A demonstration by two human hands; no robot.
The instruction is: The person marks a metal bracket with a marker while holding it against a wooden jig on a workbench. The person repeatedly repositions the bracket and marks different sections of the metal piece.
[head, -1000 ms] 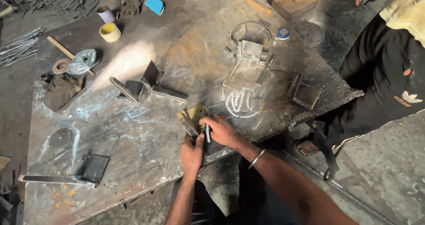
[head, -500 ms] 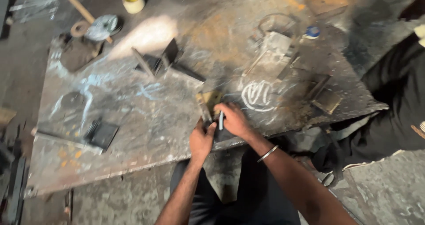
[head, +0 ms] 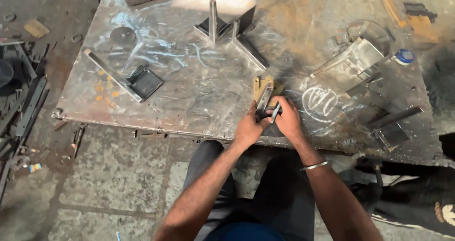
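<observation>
Just at the worktop's (head: 189,113) near edge, the left hand (head: 247,129) clamps a metal bracket (head: 263,95) whose long axis points away; the right hand (head: 287,120), touching it, pinches a marker (head: 276,112).

- Daylight falls from the far side onto the scratched grey steel plate surface (head: 189,94), and a patch of white glare burns out its top edge.
- The metal shines unevenly: chalk marks and polished streaks gleam, while rusty areas stay dull.
- The right edge and bottom right corner sink into deep shadow.
- The left hand (head: 249,127) and right hand (head: 286,120) are evenly lit and fairly sharp.
- The dark concrete floor (head: 109,184) looks dim and slightly soft, with mild stretching towards the corners.
</observation>
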